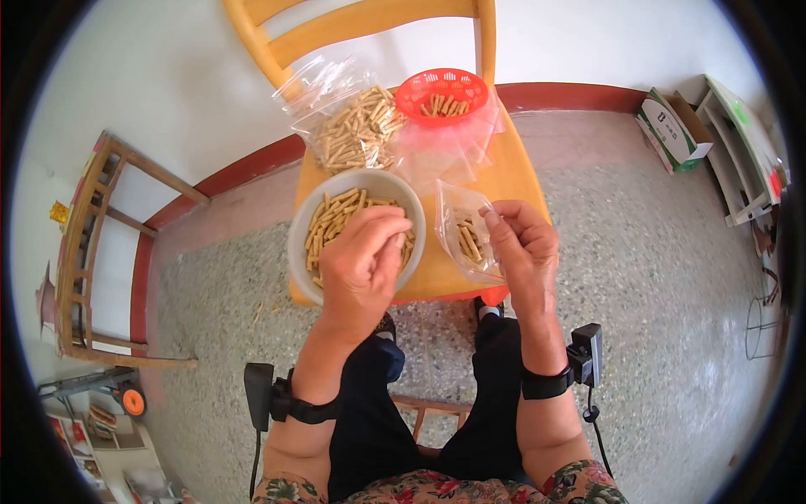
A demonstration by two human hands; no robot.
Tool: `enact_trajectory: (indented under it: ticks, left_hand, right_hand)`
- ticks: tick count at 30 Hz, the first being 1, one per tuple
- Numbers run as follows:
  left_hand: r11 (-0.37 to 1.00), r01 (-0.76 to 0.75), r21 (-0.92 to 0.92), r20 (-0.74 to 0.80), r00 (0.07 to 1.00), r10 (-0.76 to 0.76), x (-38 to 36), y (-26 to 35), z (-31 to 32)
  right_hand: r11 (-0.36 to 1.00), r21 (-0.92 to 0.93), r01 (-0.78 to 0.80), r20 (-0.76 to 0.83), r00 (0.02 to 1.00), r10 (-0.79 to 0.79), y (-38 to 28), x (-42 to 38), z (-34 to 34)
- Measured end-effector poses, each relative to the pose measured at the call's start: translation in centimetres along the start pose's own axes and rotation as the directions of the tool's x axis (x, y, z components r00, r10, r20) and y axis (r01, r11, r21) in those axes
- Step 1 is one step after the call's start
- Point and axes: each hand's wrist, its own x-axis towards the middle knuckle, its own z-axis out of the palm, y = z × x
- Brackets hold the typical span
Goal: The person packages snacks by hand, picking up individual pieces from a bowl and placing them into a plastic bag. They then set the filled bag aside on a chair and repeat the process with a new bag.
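My left hand point(365, 252) is over the right side of a grey bowl point(298, 244) of short tan sticks point(332, 218), its fingers pressed together; what they hold, if anything, is hidden. On the chair's right side, my right hand point(520, 244) pinches the edge of a small clear bag point(453, 206) with several sticks inside. Behind the bowl lies a larger clear bag point(315, 92) full of sticks. A red basket point(442, 77) with some sticks stands at the back of the seat, beside flat clear bags point(437, 155).
Everything rests on a wooden chair point(525, 181) with its back against the wall. A wooden frame point(80, 252) stands at left, a cardboard box point(672, 130) and white shelf point(722, 151) at right. A few sticks point(259, 312) lie on the floor.
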Motion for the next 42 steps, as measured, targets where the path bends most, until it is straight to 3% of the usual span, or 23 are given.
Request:
enact_trajectory:
  ticks: [6,12,19,27,40,42]
  left_hand:
    - [0.950,0.265,0.165,-0.021,0.964,-0.265,-1.5,-4.3,-3.5]
    - [0.869,0.404,0.285,-0.013,0.908,-0.418,-2.9,-8.2,-4.6]
    - [0.837,0.231,0.496,0.059,0.953,-0.298,-3.2,-9.3,-3.6]
    - [0.752,0.227,0.618,0.236,0.859,-0.453,-1.7,-9.3,-3.9]
    - [0.812,0.234,0.534,0.267,0.865,-0.425,-1.3,-7.7,-4.2]
    - [0.876,0.124,0.467,0.349,0.884,-0.312,-1.5,-7.3,-4.4]
  right_hand:
    - [0.999,0.000,-0.052,-0.041,0.998,0.052,-0.2,-0.1,0.0]
    - [1.000,-0.010,0.014,-0.062,0.998,-0.014,0.1,0.0,-0.1]
    - [1.000,-0.019,0.004,-0.067,0.998,-0.005,0.1,0.0,0.4]
    - [0.997,-0.071,0.002,-0.010,1.000,-0.003,1.2,0.1,0.3]
    - [0.997,-0.072,-0.025,0.009,1.000,0.025,1.3,0.2,0.5]
    - [0.997,-0.068,-0.026,0.010,1.000,0.027,1.4,0.2,0.5]
